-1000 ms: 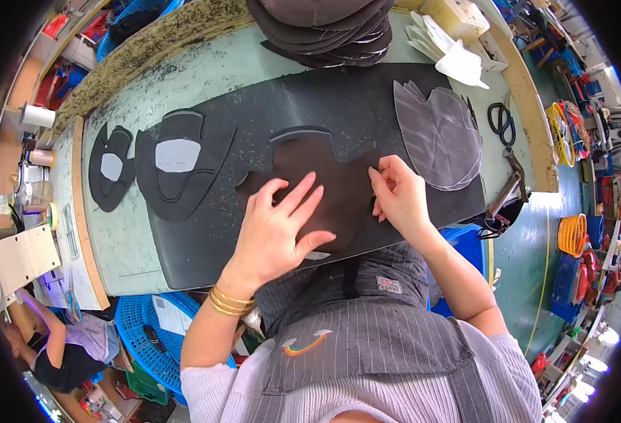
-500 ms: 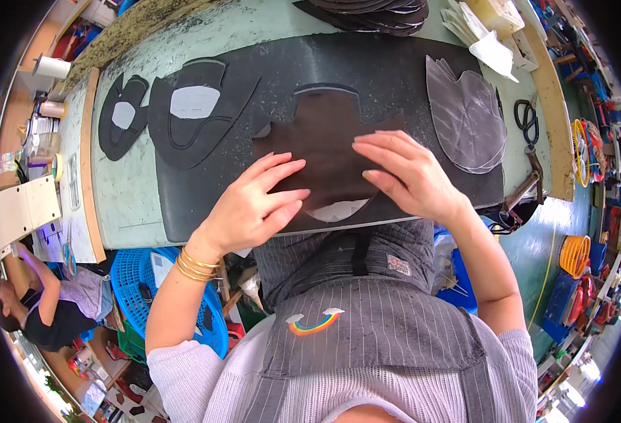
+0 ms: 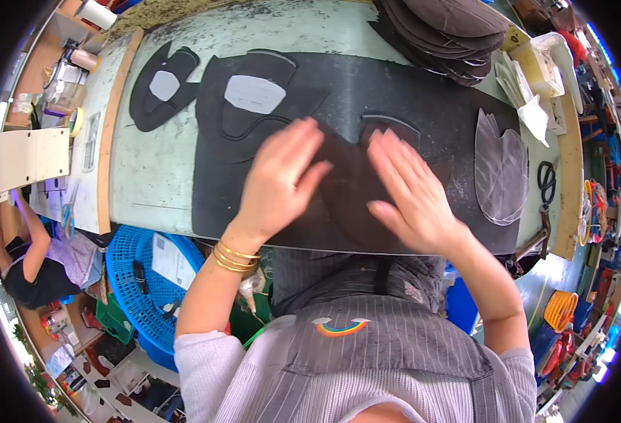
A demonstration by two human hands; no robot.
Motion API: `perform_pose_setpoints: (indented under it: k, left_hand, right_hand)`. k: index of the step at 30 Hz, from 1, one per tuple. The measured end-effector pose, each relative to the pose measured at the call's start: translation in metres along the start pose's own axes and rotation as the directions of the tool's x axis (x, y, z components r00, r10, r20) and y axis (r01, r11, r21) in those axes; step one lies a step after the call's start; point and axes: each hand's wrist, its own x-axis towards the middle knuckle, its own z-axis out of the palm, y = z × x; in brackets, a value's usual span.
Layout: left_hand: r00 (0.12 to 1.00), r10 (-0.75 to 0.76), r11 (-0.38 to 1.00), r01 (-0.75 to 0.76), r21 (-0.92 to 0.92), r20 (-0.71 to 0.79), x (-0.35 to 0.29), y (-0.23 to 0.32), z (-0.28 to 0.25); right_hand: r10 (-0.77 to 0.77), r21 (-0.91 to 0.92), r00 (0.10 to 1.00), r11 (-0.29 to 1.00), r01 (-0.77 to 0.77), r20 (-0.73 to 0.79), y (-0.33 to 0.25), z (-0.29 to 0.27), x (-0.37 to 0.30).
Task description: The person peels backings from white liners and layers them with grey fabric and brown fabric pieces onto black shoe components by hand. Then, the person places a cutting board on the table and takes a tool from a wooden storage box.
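A dark brown leather-like cut piece lies on the black mat in front of me, partly hidden by my hands. My left hand is over its left side, blurred, with fingers stretched out and thumb apart. On its right side, my right hand lies open with straight fingers. Neither hand grips anything. Left of them are a larger black cut piece with a white patch and a smaller one with a similar patch. A shiny dark grey cut piece lies at right.
A stack of dark cut pieces is at the back right, beside white sheets. Black-handled scissors and a hammer lie at the right. Blue baskets stand below the table's left, where another person sits.
Both hands have moved forward over the brown piece, their fingers now straighter. The pale patch at its near edge no longer shows. My view has shifted, so the table appears farther right.
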Motion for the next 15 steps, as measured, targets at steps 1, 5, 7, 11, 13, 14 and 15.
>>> perform_pose_setpoints:
  k: [1,5,7,11,13,14,15]
  left_hand:
    - [0.994,0.067,0.952,-0.037,0.302,-0.09,0.005,0.0,-0.018]
    - [0.999,-0.015,0.842,-0.012,0.539,0.045,-0.019,-0.039,-0.04]
    - [0.994,0.02,0.833,-0.077,0.548,0.108,-0.018,-0.045,-0.037]
    - [0.975,-0.194,0.917,0.143,0.372,0.105,-0.012,-0.019,-0.064]
    - [0.968,-0.189,0.859,0.083,0.505,0.163,-0.016,-0.015,-0.066]
    - [0.969,-0.195,0.824,0.076,0.561,0.155,-0.015,-0.017,-0.059]
    - [0.968,-0.182,0.802,0.044,0.596,0.174,-0.009,-0.02,-0.054]
  right_hand:
    - [0.001,-0.009,1.0,1.0,-0.001,-0.015,-0.001,0.004,0.001]
    - [0.081,-0.178,0.997,0.981,-0.081,-0.008,0.011,0.016,-0.001]
    - [0.108,-0.12,0.994,0.987,-0.109,-0.012,0.02,0.013,-0.013]
    - [0.024,0.031,0.962,0.999,-0.016,-0.27,0.037,0.013,-0.022]
    - [0.122,0.048,0.812,0.992,-0.116,-0.571,0.055,-0.025,-0.025]
    - [0.129,-0.078,0.699,0.964,-0.256,-0.704,0.077,-0.047,-0.035]
    - [0.286,-0.036,0.622,0.892,-0.452,-0.729,0.096,-0.073,-0.051]
